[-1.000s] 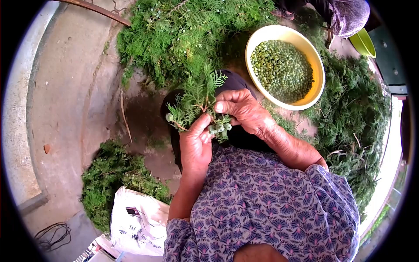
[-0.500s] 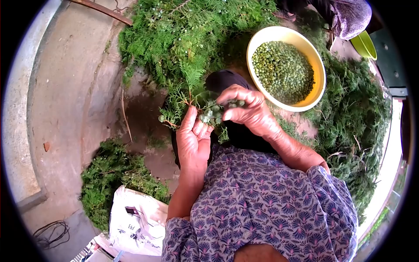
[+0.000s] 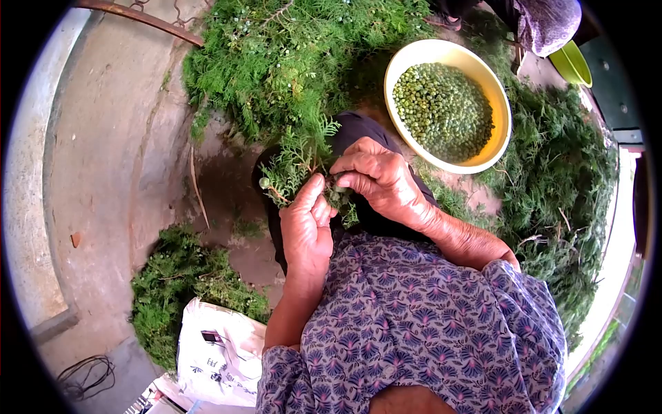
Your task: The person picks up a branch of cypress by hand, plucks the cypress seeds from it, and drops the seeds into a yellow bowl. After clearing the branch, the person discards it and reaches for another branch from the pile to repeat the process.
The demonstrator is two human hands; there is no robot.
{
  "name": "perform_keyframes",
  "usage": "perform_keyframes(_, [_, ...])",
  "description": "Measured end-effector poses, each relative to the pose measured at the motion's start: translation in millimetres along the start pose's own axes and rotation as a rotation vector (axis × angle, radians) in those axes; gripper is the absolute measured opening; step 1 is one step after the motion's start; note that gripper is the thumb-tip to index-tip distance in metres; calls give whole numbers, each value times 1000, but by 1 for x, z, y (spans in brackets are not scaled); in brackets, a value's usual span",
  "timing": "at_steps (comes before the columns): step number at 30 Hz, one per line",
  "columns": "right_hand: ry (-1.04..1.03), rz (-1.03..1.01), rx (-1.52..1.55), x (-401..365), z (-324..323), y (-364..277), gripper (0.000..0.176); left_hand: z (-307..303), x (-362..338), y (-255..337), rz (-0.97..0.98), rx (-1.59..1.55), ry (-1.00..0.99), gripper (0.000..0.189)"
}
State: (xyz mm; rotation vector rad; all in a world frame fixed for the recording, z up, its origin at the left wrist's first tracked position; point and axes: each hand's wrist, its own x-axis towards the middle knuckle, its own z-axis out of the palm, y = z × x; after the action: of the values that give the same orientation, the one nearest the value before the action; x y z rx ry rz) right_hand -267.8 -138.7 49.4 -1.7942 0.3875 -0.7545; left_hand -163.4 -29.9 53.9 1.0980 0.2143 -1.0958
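Note:
A green sprig (image 3: 291,165) with small round cones is pinched between the thumb and fingers of my left hand (image 3: 305,224), above my dark-trousered lap. My right hand (image 3: 383,181) is just right of it, thumb and fingertips closed at the sprig's right side around something green, partly hidden by the fingers. One pale green cone (image 3: 264,183) shows at the sprig's left end. Beyond my right hand stands a yellow basin (image 3: 501,131) holding a heap of green cones (image 3: 441,103).
Leafy cut branches are piled ahead (image 3: 262,69), on the right (image 3: 552,186) and at lower left (image 3: 165,283). A white sack (image 3: 221,359) lies near my left elbow. Another person's patterned clothing (image 3: 548,24) and a green bowl (image 3: 571,63) are at upper right.
My right hand has moved left and its fingers have closed in at the sprig, near my left fingertips. The cones that showed between the hands are now mostly hidden.

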Motion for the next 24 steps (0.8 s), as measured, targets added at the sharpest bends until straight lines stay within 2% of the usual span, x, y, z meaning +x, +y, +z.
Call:
perform_keyframes(3, [129,-83,-150,3,-5,-1,14,10,-6,-11,46,40,50,7])
perform_keyframes(5, [365,33,-611,8,-22,9,12,9,-9,-7,107,-11,57,11])
perform_keyframes(6, [520,22,-497,9,-37,25,10,9,-9,-2,90,-65,3,14])
perform_keyframes(7, [586,15,-605,10,-57,28,10,8,-9,3,78,-120,-50,17])
perform_keyframes(8, [660,85,-501,10,-76,38,13,9,-6,4,75,-74,-55,22])
perform_keyframes(9, [692,32,-543,9,-95,40,13,7,-7,5,78,-74,-53,22])
perform_keyframes(11, [696,65,-736,2,-140,61,14,6,-5,8,-5,-185,-135,22])
perform_keyframes(12, [688,200,-878,-1,-162,69,18,6,-4,9,-30,-214,-145,24])
perform_keyframes(13, [586,178,-913,-8,-191,87,28,6,-2,8,-31,-214,-148,24])
perform_keyframes(15, [549,179,-1302,-28,-244,142,35,4,0,6,-99,-284,-171,25])
perform_keyframes(17, [459,430,-1382,-43,-279,159,40,2,5,3,-109,-325,-217,26])
perform_keyframes(18, [569,355,-1425,-40,-276,157,35,3,7,2,-120,-336,-250,26])
perform_keyframes(19, [667,163,-1212,-34,-259,138,24,4,9,1,-136,-344,-283,27])
perform_keyframes(21, [758,397,-436,-12,-197,86,15,7,11,-2,-161,-351,-303,28])
perform_keyframes(23, [476,302,-244,-3,-133,43,19,12,12,-2,-180,-323,-283,28])
perform_keyframes(24, [280,127,302,-3,-111,41,19,13,12,-3,-182,-317,-280,28])
